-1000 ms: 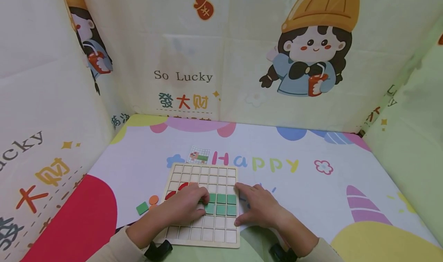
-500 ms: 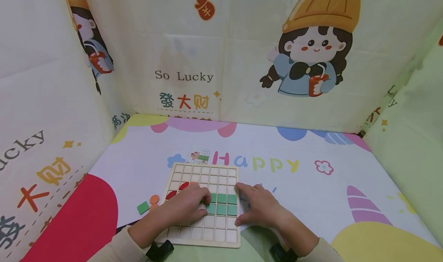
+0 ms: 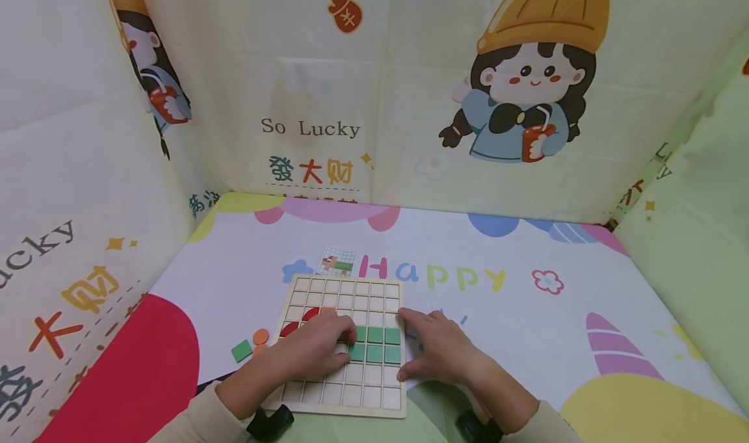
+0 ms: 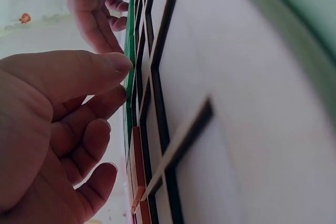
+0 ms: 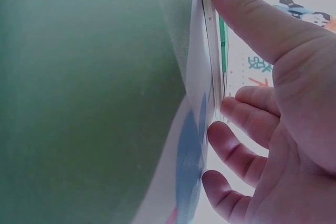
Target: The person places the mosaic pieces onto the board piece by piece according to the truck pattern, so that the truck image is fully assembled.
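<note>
A wooden grid board [image 3: 346,412] lies on the table with rows of green square tiles [image 3: 374,354] and a few red pieces [image 3: 289,329] in its cells. Over its middle is my left hand [image 3: 313,345]. That hand's thumb and index finger pinch at a green square tile [image 4: 129,80], seen edge-on in the left wrist view; the palm side of the grip is hidden from above. My right hand [image 3: 439,349] rests at the board's right edge, thumb and index finger spread and touching the rim. Orange-red pieces [image 4: 138,161] sit in cells below the left fingers.
Left of the board lie a loose green square tile [image 3: 242,351] and orange round pieces [image 3: 261,337], partly behind the left forearm. A small pattern card [image 3: 336,261] lies just beyond the board's far edge. Printed cloth walls [image 3: 409,189] enclose the table.
</note>
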Demonstrator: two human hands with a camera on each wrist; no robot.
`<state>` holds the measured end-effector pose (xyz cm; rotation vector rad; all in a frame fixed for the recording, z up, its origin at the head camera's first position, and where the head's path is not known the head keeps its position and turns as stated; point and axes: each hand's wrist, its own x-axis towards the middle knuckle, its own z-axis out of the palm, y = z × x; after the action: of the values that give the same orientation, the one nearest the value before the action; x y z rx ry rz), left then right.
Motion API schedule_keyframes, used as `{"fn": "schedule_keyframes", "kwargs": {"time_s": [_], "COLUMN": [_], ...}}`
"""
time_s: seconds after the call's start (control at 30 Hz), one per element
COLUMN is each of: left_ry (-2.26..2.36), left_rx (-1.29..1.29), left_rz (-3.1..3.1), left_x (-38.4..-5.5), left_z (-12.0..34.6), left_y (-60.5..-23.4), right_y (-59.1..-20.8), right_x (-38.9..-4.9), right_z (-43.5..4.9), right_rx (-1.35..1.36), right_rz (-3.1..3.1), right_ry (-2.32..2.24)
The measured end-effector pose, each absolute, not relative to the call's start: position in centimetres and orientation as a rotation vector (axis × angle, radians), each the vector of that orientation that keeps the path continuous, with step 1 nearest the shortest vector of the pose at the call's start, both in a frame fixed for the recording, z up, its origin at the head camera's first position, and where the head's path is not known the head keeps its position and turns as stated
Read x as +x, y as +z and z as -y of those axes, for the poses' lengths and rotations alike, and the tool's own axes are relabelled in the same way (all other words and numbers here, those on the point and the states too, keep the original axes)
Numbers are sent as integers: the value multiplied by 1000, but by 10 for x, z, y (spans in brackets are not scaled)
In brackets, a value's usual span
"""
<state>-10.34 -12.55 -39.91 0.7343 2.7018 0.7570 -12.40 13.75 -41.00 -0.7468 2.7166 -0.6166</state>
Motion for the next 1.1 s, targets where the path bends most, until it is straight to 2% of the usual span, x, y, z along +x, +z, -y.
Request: {"fn": "schedule_keyframes", "kwargs": {"time_s": [0.4, 1.1], "left_ry": [900, 909], "left_rx": [633, 230], "left_rz": [-2736, -2811], "left_x": [-105, -100], "left_z": [146, 199], "left_y": [-391, -384], "right_y": [-410, -413], "right_x": [-124, -124], "right_z": [-138, -140], "right_rx": [-771, -802], "right_rz": [-2725, -2734], "right_ry": [-617, -616]}}
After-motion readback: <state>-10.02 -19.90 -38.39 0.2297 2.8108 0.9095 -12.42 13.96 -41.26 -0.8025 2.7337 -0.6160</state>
